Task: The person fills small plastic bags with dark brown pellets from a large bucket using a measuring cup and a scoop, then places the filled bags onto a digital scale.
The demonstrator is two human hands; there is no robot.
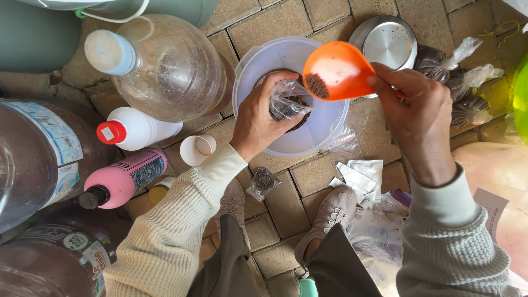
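My left hand (258, 118), centre of frame, holds a small clear plastic bag (289, 99) open at its mouth, fingers closed around the gathered film, over the round translucent white plastic tub (330, 129) on the brick paving (316, 173). Dark granular material (301, 121) sits in the tub beneath the bag. My right hand (415, 110), upper right of centre, has its grip closed on the handle of an orange plastic scoop (335, 69), tilted, with a small patch of dark grains at its lip, just above the bag mouth. Judgement: to fill cleanly, keep the bag mouth wide and directly under the scoop lip, tip slowly, and stay over the tub so spill falls back in. Filled, knotted clear bags of dark material (456, 82) lie at upper right beside a round steel lid (388, 41). Left of frame: large clear plastic jug with pale cap (159, 66), white bottle with red cap (135, 129), pink bottle with black cap (124, 179), white paper cup (197, 149). Flat empty bags and white sachets (360, 176) lie near my grey shoes (330, 212), lower centre.
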